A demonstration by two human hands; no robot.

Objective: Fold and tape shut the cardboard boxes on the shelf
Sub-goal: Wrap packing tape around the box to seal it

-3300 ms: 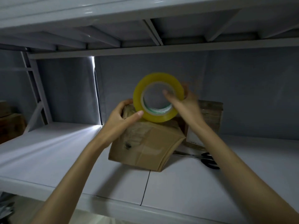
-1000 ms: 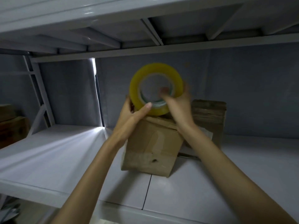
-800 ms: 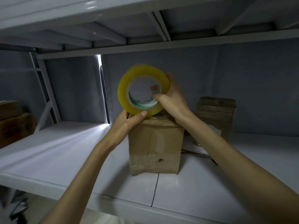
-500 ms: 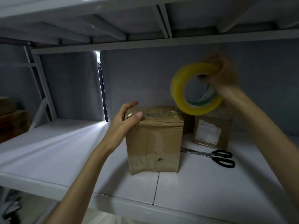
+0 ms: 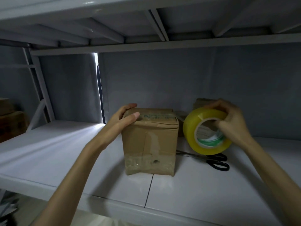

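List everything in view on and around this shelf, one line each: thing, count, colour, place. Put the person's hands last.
cardboard box: 1, brown, upright at the middle of the shelf, clear tape along its top
tape roll: 1, yellow, held in the air right of the box
scissors: 1, black handles, flat on the shelf below the roll
second box: 1, brown, at the back right, mostly hidden
boxes at far left: at least 2, brown, stacked at the frame's left edge
shelf: 1, white
left hand: 1, grips the box's top left edge
right hand: 1, grips the tape roll
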